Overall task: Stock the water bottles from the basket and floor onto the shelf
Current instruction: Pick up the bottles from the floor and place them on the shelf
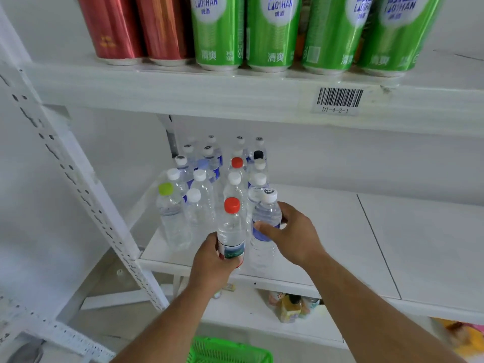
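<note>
Bright, even, soft light fills my view, and my arms throw only faint shadows. At 12 o'clock the cans [272, 32] smear with blur and glare streaks. The upright [78, 179] at 9 o'clock bows from wide-angle distortion; the corners go soft.

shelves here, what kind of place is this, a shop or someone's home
Probably a shop or stockroom: a barcode tag on the shelf edge, rows of identical cans above, and a green basket below.
</note>
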`<state>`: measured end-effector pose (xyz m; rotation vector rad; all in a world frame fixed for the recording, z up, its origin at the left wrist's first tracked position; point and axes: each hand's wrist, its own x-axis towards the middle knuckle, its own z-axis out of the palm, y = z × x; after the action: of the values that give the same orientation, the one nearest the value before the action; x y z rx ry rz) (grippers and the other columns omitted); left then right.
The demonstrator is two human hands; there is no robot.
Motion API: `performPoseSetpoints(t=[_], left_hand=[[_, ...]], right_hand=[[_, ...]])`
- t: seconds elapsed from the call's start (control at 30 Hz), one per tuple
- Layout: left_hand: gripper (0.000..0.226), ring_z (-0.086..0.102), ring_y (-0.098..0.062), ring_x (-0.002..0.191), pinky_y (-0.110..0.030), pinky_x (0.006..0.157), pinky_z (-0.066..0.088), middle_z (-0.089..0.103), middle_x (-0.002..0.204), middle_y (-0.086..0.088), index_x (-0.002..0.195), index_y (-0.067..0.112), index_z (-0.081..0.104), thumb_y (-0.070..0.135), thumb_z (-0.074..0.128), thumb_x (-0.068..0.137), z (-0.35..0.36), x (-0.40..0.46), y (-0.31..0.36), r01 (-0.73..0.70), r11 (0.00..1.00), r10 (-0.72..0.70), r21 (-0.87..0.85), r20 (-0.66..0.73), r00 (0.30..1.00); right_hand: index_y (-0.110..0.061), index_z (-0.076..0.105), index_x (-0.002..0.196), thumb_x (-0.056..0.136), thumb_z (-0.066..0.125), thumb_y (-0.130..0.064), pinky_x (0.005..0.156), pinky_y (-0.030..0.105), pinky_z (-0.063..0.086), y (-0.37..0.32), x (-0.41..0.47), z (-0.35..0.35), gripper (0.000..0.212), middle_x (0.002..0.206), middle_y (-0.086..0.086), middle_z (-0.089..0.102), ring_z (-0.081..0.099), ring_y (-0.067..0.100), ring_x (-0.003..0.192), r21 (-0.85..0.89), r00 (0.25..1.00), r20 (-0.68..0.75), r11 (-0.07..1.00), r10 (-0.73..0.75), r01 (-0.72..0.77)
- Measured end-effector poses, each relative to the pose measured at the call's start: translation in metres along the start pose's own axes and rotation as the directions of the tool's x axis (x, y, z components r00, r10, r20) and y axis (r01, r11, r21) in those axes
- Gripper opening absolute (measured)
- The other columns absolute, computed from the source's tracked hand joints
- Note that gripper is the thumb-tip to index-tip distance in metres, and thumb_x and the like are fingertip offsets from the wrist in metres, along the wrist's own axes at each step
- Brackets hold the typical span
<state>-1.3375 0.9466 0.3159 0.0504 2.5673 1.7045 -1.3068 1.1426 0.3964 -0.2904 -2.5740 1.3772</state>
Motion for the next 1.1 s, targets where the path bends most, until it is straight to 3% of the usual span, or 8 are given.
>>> performPoseSetpoints(t=[0.1,0.33,0.5,0.73,0.9,1.03,1.1], left_hand=[[0.051,0.066,0.002,0.083,-0.021,0.070,0.052,0.070,0.092,0.019,0.098,0.042,0.057,0.024,0.086,0.061,0.002,0.015,-0.007,-0.006,1.000,0.006,0.013,0.021,1.000],[0.051,0.067,-0.002,0.086,-0.013,0.065,0.047,0.072,0.094,0.014,0.108,0.032,0.061,0.025,0.086,0.064,0.013,0.039,-0.015,-0.024,1.000,0.024,-0.002,0.047,0.999],[0.051,0.068,-0.003,0.088,-0.014,0.068,0.049,0.072,0.096,0.013,0.108,0.031,0.060,0.031,0.088,0.065,0.017,0.053,-0.017,-0.038,0.999,0.038,-0.008,0.023,0.999],[0.054,0.064,-0.005,0.092,-0.006,0.070,0.044,0.066,0.102,0.016,0.115,0.033,0.053,0.030,0.086,0.071,0.020,0.059,-0.015,-0.067,0.997,0.066,0.026,0.049,0.997],[0.054,0.062,-0.011,0.097,-0.012,0.077,0.045,0.063,0.104,0.016,0.116,0.033,0.050,0.029,0.084,0.075,0.024,0.058,-0.012,-0.050,0.998,0.047,0.041,0.060,0.997],[0.059,0.063,-0.014,0.108,-0.031,0.094,0.052,0.065,0.118,0.009,0.128,0.025,0.053,0.025,0.083,0.077,0.023,0.051,-0.011,-0.047,0.998,0.045,0.033,0.072,0.996],[0.065,0.059,-0.016,0.118,-0.036,0.103,0.049,0.062,0.129,0.006,0.136,0.024,0.049,0.017,0.080,0.079,0.023,0.044,-0.012,-0.041,0.998,0.036,0.047,0.097,0.995]], right_hand=[[-0.038,0.062,0.114,0.074,0.075,-0.051,0.074,0.023,0.051,0.003,0.009,0.011,0.043,0.095,-0.020,0.069,0.064,0.003,0.087,-0.005,0.999,-0.005,0.999,0.038,-0.039],[-0.041,0.060,0.114,0.074,0.076,-0.047,0.071,0.022,0.050,0.011,0.020,0.032,0.044,0.095,-0.021,0.068,0.063,0.001,0.086,0.009,0.994,-0.023,0.994,0.110,-0.110],[-0.042,0.058,0.117,0.073,0.077,-0.047,0.078,0.026,0.055,0.014,0.025,0.042,0.048,0.101,-0.021,0.069,0.064,0.001,0.090,0.043,0.992,-0.044,0.993,0.114,-0.112],[-0.065,0.048,0.101,0.075,0.074,-0.043,0.078,0.016,0.049,0.014,0.024,0.051,0.043,0.103,-0.033,0.064,0.058,-0.013,0.095,0.121,0.991,-0.087,0.989,0.100,-0.089],[-0.058,0.045,0.109,0.077,0.077,-0.036,0.079,0.013,0.046,0.021,0.024,0.052,0.051,0.101,-0.036,0.061,0.059,-0.011,0.094,0.128,0.992,-0.054,0.986,0.114,-0.106],[-0.062,0.041,0.101,0.079,0.078,-0.032,0.067,0.004,0.042,0.031,0.019,0.053,0.053,0.095,-0.047,0.054,0.054,-0.019,0.094,0.094,0.994,-0.005,0.990,0.107,-0.106],[-0.058,0.042,0.105,0.080,0.078,-0.029,0.066,0.001,0.041,0.037,0.017,0.055,0.053,0.097,-0.043,0.054,0.055,-0.017,0.092,0.075,0.994,0.012,0.991,0.106,-0.106]])
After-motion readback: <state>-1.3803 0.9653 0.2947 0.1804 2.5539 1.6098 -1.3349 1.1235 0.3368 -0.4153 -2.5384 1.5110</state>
